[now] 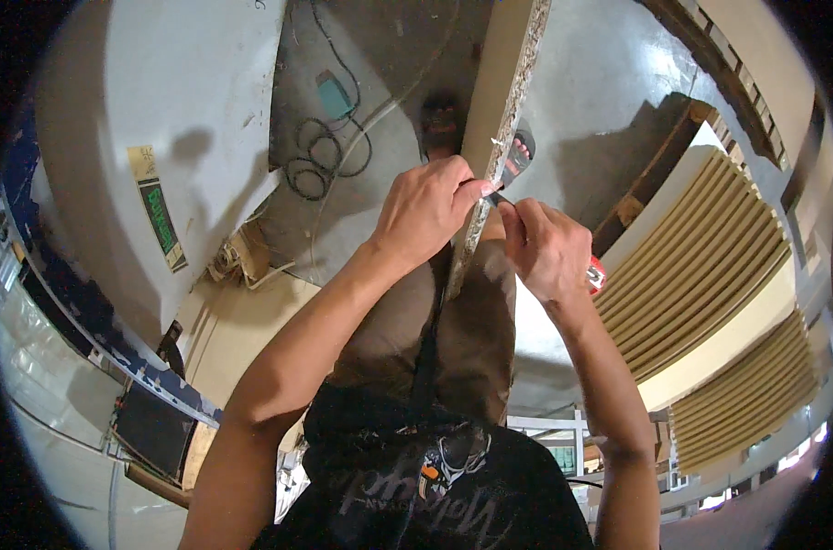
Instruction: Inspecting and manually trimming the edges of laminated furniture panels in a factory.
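Note:
A chipboard panel (pixel 499 119) stands on edge between my legs, its rough, chipped long edge facing up. My left hand (pixel 430 206) is closed at that edge, thumb pressed on top and fingers along the left face. My right hand (pixel 549 243) is wrapped round a hand tool just right of the panel. The tool's dark, narrow front part meets the edge beside my left thumb. Its red and white rear end (pixel 597 274) sticks out behind the hand. The fist hides the rest, so the exact kind of tool cannot be told. A pale shred hangs on the edge ahead of my thumb.
Far left on the floor lies a coiled dark cable (pixel 320 165) near a teal box (pixel 334 94). A large white panel (pixel 215 119) stands to the left. Stacked ribbed tan panels (pixel 700 266) rest at the right, beside wooden pallet pieces (pixel 650 174).

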{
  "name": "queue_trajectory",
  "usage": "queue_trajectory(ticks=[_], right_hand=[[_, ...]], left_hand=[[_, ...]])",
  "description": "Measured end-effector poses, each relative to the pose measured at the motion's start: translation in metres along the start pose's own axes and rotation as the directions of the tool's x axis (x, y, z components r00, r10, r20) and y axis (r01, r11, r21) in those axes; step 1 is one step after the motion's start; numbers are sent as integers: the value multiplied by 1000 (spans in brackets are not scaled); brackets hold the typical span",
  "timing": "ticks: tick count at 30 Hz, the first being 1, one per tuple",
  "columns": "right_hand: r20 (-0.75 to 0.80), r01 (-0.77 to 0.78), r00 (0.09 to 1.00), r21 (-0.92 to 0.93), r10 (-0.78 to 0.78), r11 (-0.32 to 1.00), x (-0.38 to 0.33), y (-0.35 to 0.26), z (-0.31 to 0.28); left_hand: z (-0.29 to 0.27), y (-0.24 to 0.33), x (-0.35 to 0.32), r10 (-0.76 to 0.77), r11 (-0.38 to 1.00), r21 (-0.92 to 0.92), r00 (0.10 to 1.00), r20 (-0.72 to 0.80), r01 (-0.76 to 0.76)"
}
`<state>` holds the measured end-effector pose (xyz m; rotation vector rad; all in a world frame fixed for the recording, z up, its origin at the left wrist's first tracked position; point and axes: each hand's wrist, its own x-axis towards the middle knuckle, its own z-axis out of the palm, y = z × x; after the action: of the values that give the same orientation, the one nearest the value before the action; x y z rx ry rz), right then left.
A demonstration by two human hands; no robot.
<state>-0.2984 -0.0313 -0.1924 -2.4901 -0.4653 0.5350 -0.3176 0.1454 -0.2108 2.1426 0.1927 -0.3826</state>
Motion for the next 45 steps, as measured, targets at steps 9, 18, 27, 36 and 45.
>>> queue_trajectory(ticks=[9, 18, 27, 36, 45], right_hand=[[-110, 86, 990, -65, -93, 994, 31, 12, -2], [-45, 38, 998, -70, -41, 997, 15, 4, 1], [52, 5, 999, 28, -7, 1000, -49, -5, 26], [254, -284, 945, 325, 206, 902, -53, -28, 1], [0, -180, 982, 271, 187, 946, -5, -34, -21]], left_hand=[[-8, 3, 32, 71, 997, 24, 995, -73, -69], [-3, 0, 16, 30, 999, -22, 998, -47, -32], [8, -10, -49, -103, 994, -19, 992, 76, 105], [-3, 2, -77, -376, 573, -672, 879, 293, 469], [-2, 36, -36, -347, 732, -617, 937, 29, 290]])
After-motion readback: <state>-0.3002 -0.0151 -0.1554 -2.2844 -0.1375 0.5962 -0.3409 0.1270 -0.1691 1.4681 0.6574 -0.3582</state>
